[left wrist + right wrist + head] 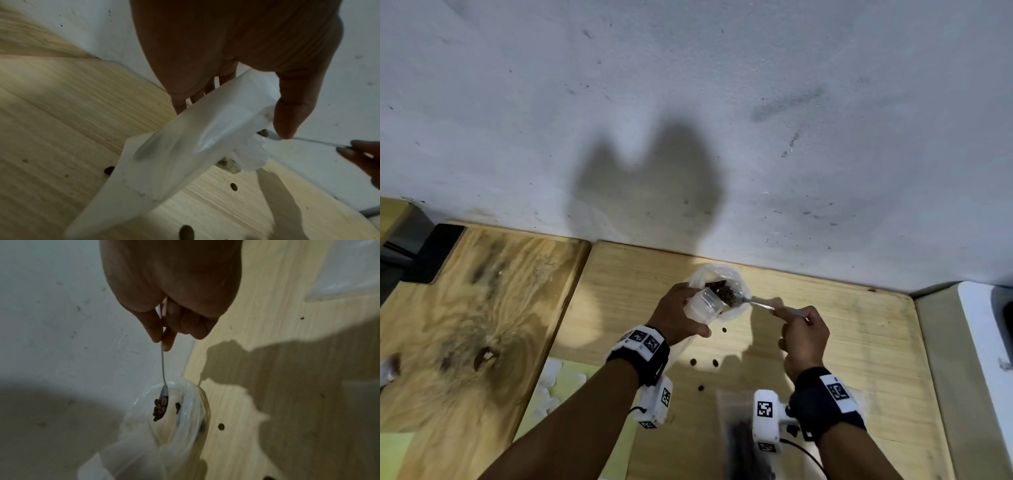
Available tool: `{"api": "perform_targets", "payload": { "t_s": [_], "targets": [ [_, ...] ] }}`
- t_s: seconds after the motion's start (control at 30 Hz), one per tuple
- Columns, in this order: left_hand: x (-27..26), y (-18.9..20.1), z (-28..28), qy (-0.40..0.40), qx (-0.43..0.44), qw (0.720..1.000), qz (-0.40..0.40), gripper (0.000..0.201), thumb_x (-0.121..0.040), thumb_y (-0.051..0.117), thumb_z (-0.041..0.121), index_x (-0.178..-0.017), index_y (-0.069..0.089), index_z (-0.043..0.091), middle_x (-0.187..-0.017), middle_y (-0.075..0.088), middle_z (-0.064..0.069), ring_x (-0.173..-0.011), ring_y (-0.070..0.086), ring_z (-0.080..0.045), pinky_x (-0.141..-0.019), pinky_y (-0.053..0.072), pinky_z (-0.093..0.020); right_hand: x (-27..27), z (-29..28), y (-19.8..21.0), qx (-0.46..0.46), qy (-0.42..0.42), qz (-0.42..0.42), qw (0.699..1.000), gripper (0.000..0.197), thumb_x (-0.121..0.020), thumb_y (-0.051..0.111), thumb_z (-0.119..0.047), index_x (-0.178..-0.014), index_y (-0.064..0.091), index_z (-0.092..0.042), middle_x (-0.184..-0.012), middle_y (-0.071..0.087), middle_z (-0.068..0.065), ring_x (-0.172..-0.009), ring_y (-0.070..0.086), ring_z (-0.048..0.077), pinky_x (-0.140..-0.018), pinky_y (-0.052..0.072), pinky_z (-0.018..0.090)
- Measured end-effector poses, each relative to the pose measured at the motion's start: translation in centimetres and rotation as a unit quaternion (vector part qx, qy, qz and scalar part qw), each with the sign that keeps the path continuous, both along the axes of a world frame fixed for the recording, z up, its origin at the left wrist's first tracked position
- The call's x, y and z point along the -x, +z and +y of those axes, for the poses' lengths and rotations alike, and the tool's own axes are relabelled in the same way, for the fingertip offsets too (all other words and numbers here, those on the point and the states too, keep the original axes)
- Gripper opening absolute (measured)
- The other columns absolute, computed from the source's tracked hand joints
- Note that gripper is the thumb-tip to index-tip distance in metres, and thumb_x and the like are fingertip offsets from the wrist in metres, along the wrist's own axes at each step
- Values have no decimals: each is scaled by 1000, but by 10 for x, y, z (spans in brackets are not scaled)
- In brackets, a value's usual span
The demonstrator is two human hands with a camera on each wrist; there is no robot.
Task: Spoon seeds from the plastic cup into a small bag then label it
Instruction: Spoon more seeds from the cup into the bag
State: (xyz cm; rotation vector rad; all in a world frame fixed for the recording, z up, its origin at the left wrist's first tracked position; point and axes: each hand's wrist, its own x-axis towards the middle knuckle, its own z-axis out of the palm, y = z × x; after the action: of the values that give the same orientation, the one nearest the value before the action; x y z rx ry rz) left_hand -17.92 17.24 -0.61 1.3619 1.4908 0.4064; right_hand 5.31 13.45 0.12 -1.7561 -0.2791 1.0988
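Note:
My left hand (678,308) grips a small translucent white bag (174,154), thumb on one side and fingers on the other, and holds its mouth up at the clear plastic cup (736,277) by the wall. My right hand (804,335) pinches the handle of a thin metal spoon (163,366). The spoon's bowl carries brown seeds (159,408) and sits inside the translucent rim, just right of the bag's mouth (703,305). Whether that rim belongs to the cup or the bag I cannot tell.
Loose seeds (715,363) lie scattered on the light wooden table (842,342) near my wrists. A clear bag with dark contents (739,435) lies at the front. A yellow-green sheet with white pieces (571,380) is front left. The white wall runs right behind the cup.

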Motion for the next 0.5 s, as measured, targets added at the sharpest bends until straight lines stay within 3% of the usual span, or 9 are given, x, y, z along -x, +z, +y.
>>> {"api": "perform_targets", "payload": {
  "t_s": [0.2,0.27,0.33,0.43,0.5],
  "targets": [
    [-3,-1,-2,-6,-14,1000,26,85,-56,92,16,-132,53,14,-128,39,9,-110,44,-12,-94,40,-25,-9,0,37,-104,35,11,994,39,-82,68,5,-61,42,-16,-70,45,16,-43,25,14,-45,20,23],
    [-3,-1,-1,-6,-12,999,29,86,-56,92,17,-133,53,15,-133,40,6,-113,45,-14,-95,41,-27,-3,1,47,-139,87,-22,986,39,-82,70,5,-64,40,-12,-71,45,28,-45,30,12,-47,25,23],
    [-3,-2,0,-7,-9,999,30,87,-55,92,20,-133,53,16,-137,41,4,-120,46,-18,-95,42,-28,3,0,53,-163,156,-87,970,37,-80,74,5,-68,40,-3,-76,56,33,-53,41,15,-53,34,24],
    [-2,-3,0,-3,-9,1000,29,89,-54,92,22,-134,53,16,-140,42,2,-124,47,-20,-97,43,-31,8,-1,56,-177,200,-152,952,37,-80,78,2,-72,41,4,-67,63,10,-59,46,19,-56,37,29],
    [-1,-3,1,-2,-11,999,31,88,-54,92,22,-133,53,17,-139,42,3,-122,48,-19,-97,43,-30,6,0,52,-181,156,-162,957,35,-79,77,4,-71,43,4,-68,59,10,-63,49,19,-59,39,29]
  ]
}}
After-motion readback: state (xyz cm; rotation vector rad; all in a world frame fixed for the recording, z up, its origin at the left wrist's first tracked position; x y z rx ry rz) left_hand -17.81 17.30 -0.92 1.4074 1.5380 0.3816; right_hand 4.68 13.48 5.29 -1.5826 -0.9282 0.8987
